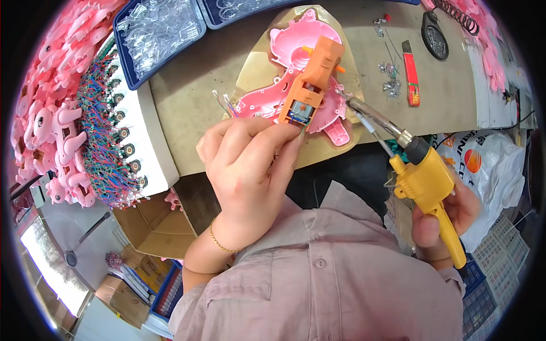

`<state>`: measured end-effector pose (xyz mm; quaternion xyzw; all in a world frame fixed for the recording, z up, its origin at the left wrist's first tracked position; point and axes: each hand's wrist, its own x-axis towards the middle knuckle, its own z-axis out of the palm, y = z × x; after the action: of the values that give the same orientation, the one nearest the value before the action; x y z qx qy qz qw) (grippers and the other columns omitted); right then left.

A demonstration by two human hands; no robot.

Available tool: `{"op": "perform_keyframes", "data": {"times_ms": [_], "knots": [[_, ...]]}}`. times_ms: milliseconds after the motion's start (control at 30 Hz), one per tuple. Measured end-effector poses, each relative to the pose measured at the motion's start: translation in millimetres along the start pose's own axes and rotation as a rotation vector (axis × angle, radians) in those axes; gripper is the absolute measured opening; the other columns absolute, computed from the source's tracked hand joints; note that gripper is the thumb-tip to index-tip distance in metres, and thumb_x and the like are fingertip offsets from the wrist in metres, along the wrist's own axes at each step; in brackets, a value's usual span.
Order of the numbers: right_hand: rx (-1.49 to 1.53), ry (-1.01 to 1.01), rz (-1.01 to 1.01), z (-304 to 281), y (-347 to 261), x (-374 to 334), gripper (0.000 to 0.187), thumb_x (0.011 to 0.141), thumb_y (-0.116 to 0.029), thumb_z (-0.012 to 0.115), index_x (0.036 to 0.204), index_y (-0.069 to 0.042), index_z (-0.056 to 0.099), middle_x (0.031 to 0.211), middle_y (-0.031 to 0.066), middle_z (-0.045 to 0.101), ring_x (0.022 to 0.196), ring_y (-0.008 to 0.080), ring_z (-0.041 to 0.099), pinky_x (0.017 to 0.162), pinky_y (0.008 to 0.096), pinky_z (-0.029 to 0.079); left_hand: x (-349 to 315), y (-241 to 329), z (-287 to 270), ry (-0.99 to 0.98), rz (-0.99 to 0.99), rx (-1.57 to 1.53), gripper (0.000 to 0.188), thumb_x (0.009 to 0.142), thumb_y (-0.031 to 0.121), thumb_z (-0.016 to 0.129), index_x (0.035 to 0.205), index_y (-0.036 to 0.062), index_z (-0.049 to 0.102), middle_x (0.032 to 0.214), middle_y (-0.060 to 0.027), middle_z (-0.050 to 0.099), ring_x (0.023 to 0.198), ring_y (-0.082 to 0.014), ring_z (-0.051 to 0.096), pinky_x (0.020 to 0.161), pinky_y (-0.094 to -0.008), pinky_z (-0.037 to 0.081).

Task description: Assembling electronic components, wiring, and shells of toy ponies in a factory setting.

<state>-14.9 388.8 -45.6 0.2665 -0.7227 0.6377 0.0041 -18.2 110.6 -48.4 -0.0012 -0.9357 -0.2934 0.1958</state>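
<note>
My left hand [244,153] is closed in a pinch at the lower end of an orange plastic motor housing [321,62]. A thin greenish wire shows at its fingertips, and a small motor [300,111] sits in the housing's opening. Several thin wires with bare ends [223,102] stick out above the knuckles. Beneath the housing lies a pink toy shell half [267,99], its inside facing up, on a tan holder [250,68]. My right hand [449,216] grips a yellow soldering gun [424,179]. Its tip points up left, close to the shell's right edge.
Blue trays [133,59] of clear plastic parts line the back. At left, speakers with coloured wires [108,136] stand beside piled pink toy shells [45,125]. A red utility knife [410,77], solder scraps [391,79] and a black oval dish [435,40] lie at right.
</note>
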Motion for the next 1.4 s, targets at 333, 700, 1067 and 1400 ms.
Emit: {"op": "perform_keyframes", "data": {"times_ms": [333,700,1067,1400], "knots": [[0.120,-0.158,-0.139,7.3,9.9,11.5,0.069,0.087,-0.022,0.067,0.140,-0.008,0.025,0.123,0.0393,0.045,0.108,0.0407,0.056,0.088,0.0459,0.049,-2.9,-0.7,-4.3,0.038,0.051,0.084,0.020,0.065,0.011,0.078,0.082,0.0160,0.069,0.078,0.0049,0.059,0.078,-0.0171,0.052,0.072,-0.0292,0.033],[-0.043,-0.037,-0.051,5.5,4.8,4.9,0.066,0.087,-0.043,0.062,0.136,-0.014,0.030,0.128,0.0232,0.047,0.111,0.0300,0.054,0.096,0.0422,0.045,-0.6,-5.5,-2.8,0.040,0.089,0.096,0.021,0.063,0.013,0.078,0.081,0.0167,0.069,0.078,0.0052,0.059,0.078,-0.0170,0.053,0.075,-0.0303,0.033],[0.029,-0.100,-0.139,37.5,10.2,27.4,0.062,0.086,-0.035,0.060,0.135,-0.009,0.033,0.123,0.0230,0.050,0.101,0.0276,0.057,0.086,0.0379,0.047,-1.5,-7.0,-5.7,-0.006,0.054,0.062,0.022,0.063,0.014,0.078,0.083,0.0179,0.070,0.080,0.0060,0.060,0.082,-0.0172,0.052,0.076,-0.0305,0.033],[-0.017,-0.129,-0.230,45.0,9.9,29.4,0.059,0.083,-0.023,0.058,0.132,0.001,0.037,0.117,0.0214,0.055,0.089,0.0246,0.060,0.075,0.0334,0.048,-2.2,-7.1,-6.1,0.004,0.053,0.048,0.022,0.064,0.014,0.078,0.084,0.0169,0.070,0.080,0.0052,0.060,0.082,-0.0177,0.052,0.076,-0.0305,0.033]]}}
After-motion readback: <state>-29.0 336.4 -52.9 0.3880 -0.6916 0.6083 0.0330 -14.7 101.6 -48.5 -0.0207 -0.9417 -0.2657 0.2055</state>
